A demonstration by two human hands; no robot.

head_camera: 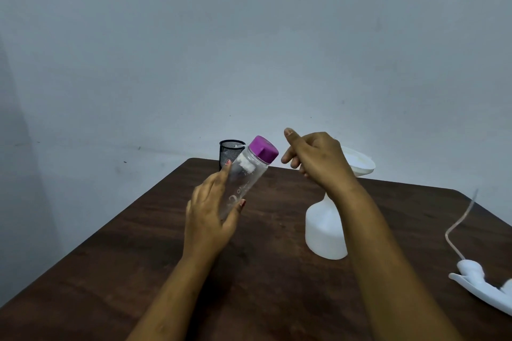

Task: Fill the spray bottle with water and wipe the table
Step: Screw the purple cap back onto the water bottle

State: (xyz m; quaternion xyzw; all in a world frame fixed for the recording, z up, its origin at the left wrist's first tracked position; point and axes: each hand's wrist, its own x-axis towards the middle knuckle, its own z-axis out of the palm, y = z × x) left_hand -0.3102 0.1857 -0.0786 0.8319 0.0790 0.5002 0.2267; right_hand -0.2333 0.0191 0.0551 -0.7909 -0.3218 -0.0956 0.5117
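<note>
My left hand (pixel 212 210) grips a clear water bottle (pixel 246 177) with a purple cap (pixel 263 148), tilted up and to the right above the dark wooden table (pixel 138 271). My right hand (pixel 313 156) hovers just right of the cap, fingers loosely curled and apart, holding nothing. Behind my right forearm stands the white spray bottle body (pixel 322 232) with a white funnel (pixel 360 163) in its neck. The spray head (pixel 482 285) with its thin dip tube (pixel 457 221) lies at the table's right edge.
A black mesh pen cup (pixel 227 152) stands at the table's far edge, behind the water bottle. A pale wall rises right behind the table. The table's left edge runs diagonally from far centre to near left.
</note>
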